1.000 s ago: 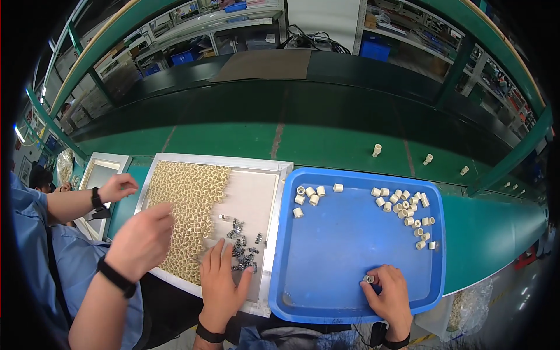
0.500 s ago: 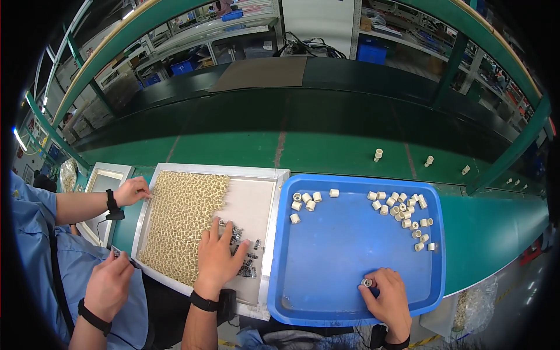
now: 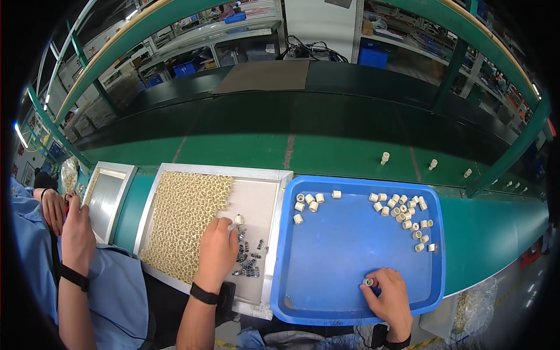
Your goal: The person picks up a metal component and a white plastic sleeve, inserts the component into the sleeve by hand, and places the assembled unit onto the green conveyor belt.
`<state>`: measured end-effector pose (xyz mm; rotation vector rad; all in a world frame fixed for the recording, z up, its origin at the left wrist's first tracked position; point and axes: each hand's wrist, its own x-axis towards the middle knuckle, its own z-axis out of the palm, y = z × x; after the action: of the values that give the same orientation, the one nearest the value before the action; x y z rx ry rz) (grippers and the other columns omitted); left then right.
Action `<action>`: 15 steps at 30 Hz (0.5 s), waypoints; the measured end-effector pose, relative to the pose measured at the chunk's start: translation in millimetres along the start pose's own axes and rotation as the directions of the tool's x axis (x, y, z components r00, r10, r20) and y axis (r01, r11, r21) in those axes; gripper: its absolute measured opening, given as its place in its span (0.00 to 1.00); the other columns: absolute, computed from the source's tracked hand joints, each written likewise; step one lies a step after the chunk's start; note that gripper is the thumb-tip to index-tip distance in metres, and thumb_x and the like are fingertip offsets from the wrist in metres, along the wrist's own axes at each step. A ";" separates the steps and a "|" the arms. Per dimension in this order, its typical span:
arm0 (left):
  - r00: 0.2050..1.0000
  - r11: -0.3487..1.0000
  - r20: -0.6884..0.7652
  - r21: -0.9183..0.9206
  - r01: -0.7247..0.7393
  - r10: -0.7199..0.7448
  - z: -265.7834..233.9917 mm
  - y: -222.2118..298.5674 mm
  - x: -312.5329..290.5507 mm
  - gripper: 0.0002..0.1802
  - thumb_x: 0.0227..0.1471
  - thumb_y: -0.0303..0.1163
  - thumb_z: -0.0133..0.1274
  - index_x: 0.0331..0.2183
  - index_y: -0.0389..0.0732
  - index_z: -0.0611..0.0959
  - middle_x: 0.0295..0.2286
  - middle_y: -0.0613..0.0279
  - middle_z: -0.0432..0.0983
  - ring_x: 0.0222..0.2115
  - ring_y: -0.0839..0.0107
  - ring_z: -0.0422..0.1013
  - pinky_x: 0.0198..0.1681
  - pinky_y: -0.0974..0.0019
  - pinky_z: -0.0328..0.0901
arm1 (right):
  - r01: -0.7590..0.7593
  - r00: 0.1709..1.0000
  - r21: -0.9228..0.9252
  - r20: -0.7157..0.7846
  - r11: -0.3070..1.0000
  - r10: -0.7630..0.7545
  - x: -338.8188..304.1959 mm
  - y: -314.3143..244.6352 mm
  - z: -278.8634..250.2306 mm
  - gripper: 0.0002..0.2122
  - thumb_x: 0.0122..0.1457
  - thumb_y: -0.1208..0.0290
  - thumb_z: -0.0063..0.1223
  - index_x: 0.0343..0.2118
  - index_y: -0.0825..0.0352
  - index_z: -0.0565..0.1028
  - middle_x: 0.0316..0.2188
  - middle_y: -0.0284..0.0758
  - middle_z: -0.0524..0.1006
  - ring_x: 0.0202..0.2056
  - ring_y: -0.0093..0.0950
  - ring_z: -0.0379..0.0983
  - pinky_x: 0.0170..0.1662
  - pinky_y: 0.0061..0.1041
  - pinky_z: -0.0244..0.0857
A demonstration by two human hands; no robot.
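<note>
My left hand (image 3: 217, 246) is closed over the metal-rimmed tray (image 3: 282, 201), with a small cream cylindrical piece (image 3: 239, 219) at its fingertips. Beside and below those fingers lie loose dark metal pieces (image 3: 249, 270). Many cream-gold pieces (image 3: 186, 224) stand packed tightly together in the tray's left part. Low in the blue tray (image 3: 326, 262), my right hand (image 3: 389, 294) grips a cream cylindrical cap (image 3: 367, 282) between thumb and fingers, its round opening facing up. Several similar caps (image 3: 406, 213) are scattered along the blue tray's far and right sides.
At the left, a co-worker's hands (image 3: 79, 230) are raised near a second metal frame (image 3: 108, 195). Several cream pieces (image 3: 385, 158) stand on the green bench (image 3: 332, 134) beyond the trays. A clear plastic bag (image 3: 475, 306) lies at the lower right.
My left hand has gone from spread fingers to a closed grip, and a cream piece now shows at its fingertips. The co-worker's hands have moved left. My right hand stays nearly still.
</note>
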<state>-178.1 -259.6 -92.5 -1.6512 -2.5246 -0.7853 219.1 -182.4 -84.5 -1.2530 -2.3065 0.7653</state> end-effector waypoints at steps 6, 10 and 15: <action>0.994 0.990 0.096 0.138 0.034 -0.047 9.6 7.6 40.1 0.10 0.56 0.29 0.61 0.37 0.31 0.82 0.35 0.40 0.82 0.36 0.40 0.79 0.43 0.45 0.74 | -0.002 1.000 0.010 -0.003 1.000 0.002 1.6 -0.2 1.4 0.09 0.54 0.73 0.69 0.33 0.66 0.77 0.27 0.35 0.76 0.31 0.36 0.72 0.40 0.36 0.64; 0.977 0.961 0.205 0.278 0.004 -0.063 11.2 -5.9 51.1 0.12 0.54 0.30 0.62 0.36 0.32 0.83 0.33 0.39 0.82 0.37 0.40 0.80 0.44 0.44 0.74 | 0.065 0.998 0.011 -0.007 0.998 -0.065 2.2 0.1 3.7 0.09 0.53 0.74 0.68 0.33 0.66 0.77 0.27 0.36 0.75 0.31 0.37 0.72 0.40 0.36 0.63; 0.987 0.968 0.159 0.248 -0.045 0.005 19.7 -4.1 52.4 0.10 0.50 0.29 0.62 0.34 0.34 0.85 0.33 0.40 0.82 0.35 0.42 0.80 0.43 0.45 0.75 | 0.122 0.990 0.022 -0.067 0.992 -0.120 -6.4 8.3 1.2 0.09 0.52 0.74 0.68 0.33 0.66 0.77 0.27 0.36 0.75 0.31 0.39 0.71 0.40 0.37 0.63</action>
<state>-199.7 -208.0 -96.3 -1.7151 -2.5674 -0.3255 227.0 -184.5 -91.3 -1.0990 -2.2887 0.6995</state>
